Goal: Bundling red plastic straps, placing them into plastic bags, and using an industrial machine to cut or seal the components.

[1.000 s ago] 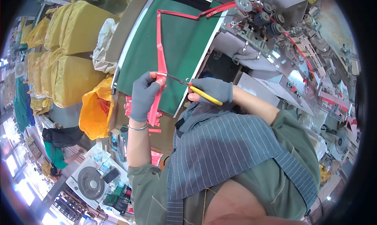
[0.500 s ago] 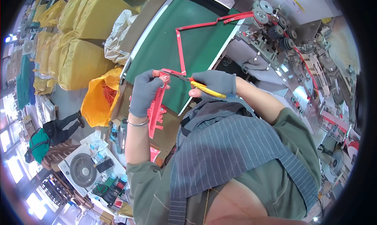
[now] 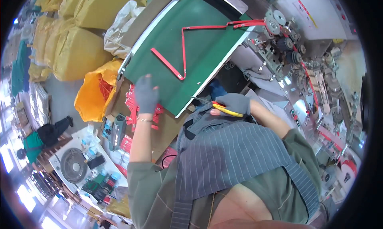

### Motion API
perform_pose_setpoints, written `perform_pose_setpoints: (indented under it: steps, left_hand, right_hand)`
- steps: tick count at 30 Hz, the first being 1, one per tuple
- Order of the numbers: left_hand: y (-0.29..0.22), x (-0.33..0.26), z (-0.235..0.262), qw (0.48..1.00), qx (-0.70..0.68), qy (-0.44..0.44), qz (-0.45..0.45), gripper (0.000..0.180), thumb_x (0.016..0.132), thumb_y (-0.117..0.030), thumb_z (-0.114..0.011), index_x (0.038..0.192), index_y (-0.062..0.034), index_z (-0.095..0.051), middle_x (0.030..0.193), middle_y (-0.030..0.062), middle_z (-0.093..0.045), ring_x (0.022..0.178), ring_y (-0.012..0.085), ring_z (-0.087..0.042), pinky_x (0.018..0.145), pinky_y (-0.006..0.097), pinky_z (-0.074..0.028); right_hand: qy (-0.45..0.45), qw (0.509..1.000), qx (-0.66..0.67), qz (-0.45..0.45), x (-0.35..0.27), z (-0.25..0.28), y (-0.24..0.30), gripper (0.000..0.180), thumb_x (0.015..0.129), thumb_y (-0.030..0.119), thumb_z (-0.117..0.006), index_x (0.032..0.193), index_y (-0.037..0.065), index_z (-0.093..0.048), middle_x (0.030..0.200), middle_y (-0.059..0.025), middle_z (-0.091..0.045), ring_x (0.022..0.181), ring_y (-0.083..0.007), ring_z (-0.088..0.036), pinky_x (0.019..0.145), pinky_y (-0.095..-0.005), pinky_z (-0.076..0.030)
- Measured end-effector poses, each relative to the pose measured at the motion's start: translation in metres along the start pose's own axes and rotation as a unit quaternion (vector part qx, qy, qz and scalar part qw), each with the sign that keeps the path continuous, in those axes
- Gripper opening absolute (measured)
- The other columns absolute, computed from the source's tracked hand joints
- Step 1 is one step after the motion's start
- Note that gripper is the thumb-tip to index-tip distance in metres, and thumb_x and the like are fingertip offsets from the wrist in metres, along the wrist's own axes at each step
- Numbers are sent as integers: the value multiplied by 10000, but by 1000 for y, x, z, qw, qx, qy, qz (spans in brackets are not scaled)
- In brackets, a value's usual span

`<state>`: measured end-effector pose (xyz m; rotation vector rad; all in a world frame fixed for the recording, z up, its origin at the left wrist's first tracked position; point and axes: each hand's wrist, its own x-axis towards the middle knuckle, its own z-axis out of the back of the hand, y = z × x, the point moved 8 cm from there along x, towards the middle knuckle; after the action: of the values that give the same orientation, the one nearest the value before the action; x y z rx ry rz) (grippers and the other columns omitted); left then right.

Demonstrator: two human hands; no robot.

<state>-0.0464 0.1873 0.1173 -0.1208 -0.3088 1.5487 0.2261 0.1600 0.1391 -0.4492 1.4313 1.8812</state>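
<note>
My left hand (image 3: 146, 94), in a grey glove, hovers with fingers apart over the near edge of the green belt (image 3: 199, 49), above a pile of red strips (image 3: 135, 109). It holds nothing. My right hand (image 3: 235, 104), also gloved, grips yellow-handled scissors (image 3: 222, 107) at the belt's lower corner. A long red strip (image 3: 183, 49) lies in a V on the belt, running back to the machine rollers (image 3: 275, 25).
A yellow bag (image 3: 93, 95) with red strips inside stands left of the belt. Yellow sacks (image 3: 76, 49) are stacked behind it. A fan (image 3: 74, 169) and small items sit on a low table. A person (image 3: 40, 137) crouches at far left.
My left hand let go of the red strip and moved down-left off the belt. The cut strip now lies on the belt. The view swung, and the scissors drew back.
</note>
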Motion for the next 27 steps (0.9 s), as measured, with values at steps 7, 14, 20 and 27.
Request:
perform_pose_setpoints:
  steps: [7, 14, 20, 27]
  left_hand:
    - [-47, -5, -141, 991, 43, 39, -122, 136, 732, -115, -551, 825, -128, -650, 800, 58, -590, 855, 256, -569, 766, 397, -440]
    - [-57, -12, 40, 957, -258, -102, 88, 106, 758, -197, -573, 825, -116, -575, 660, 118, -592, 672, 308, -595, 610, 430, -441]
    - [-30, -99, 100, 795, -555, -77, 234, 157, 751, -127, -537, 754, 12, -608, 697, 178, -633, 582, 249, -621, 526, 334, -495]
    - [31, -171, 34, 675, -679, 12, 289, 175, 754, -118, -569, 788, 38, -641, 662, 92, -644, 510, 171, -610, 476, 285, -487]
  right_hand:
    - [9, 985, 170, 28, 18, -31, -27, 430, 879, 467, -530, 929, 42, -569, 773, -159, -590, 742, -283, -584, 687, -371, -443]
    - [-95, 915, 392, 5, 71, 16, -25, 276, 888, 335, -537, 914, 61, -518, 661, -6, -500, 505, -71, -472, 434, -198, -374]
    - [-97, 923, 185, 323, 132, -4, 85, 286, 904, 304, -512, 984, 30, -501, 712, -43, -533, 594, -150, -529, 550, -270, -451]
    - [7, 786, 609, -108, 163, -108, 91, 313, 899, 357, -519, 773, 73, -549, 610, -35, -545, 512, -200, -476, 545, -381, -423]
